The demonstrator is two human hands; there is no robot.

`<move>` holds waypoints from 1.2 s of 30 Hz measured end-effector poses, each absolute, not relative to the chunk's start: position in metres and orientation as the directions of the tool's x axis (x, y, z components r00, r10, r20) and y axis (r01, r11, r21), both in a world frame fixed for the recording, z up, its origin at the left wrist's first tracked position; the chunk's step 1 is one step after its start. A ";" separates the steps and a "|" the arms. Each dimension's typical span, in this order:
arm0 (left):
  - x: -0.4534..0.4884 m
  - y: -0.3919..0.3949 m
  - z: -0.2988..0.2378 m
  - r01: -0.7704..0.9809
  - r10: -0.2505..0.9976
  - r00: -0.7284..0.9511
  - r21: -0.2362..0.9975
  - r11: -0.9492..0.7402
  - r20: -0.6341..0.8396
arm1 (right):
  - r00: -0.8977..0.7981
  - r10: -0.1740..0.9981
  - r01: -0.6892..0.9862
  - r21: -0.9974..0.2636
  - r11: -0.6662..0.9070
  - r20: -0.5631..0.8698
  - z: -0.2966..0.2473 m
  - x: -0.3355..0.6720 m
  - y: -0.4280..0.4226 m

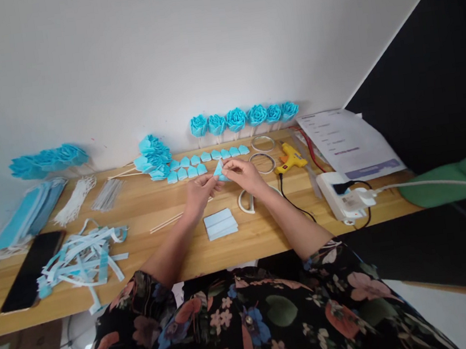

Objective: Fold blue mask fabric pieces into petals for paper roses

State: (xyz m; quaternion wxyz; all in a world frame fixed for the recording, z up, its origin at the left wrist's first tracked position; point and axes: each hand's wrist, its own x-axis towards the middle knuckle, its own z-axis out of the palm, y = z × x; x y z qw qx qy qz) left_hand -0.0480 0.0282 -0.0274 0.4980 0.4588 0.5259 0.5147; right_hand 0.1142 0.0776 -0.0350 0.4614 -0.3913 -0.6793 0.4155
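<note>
My left hand (199,192) and right hand (243,174) both pinch 1 blue piece (219,169) over the table (142,202), near the folded pieces (216,154); I'd best align its edges before pressing the crease firmly.

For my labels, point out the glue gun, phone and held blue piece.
Glue gun (293,157), head view: yellow body.
Phone (30,273), head view: dark upper surface.
Held blue piece (218,170), head view: its exposed face.
</note>
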 end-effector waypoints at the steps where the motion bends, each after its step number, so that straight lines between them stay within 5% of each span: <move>1: -0.048 0.028 -0.028 -0.030 0.996 -0.080 0.998 0.046 -0.048 | -0.269 0.923 0.143 -0.936 0.322 0.276 -0.035 0.114 0.077; 36: -0.049 0.032 -0.029 -0.121 0.991 -0.108 0.990 0.070 -0.084 | -0.329 0.912 0.255 -0.907 0.334 0.244 -0.036 0.115 0.075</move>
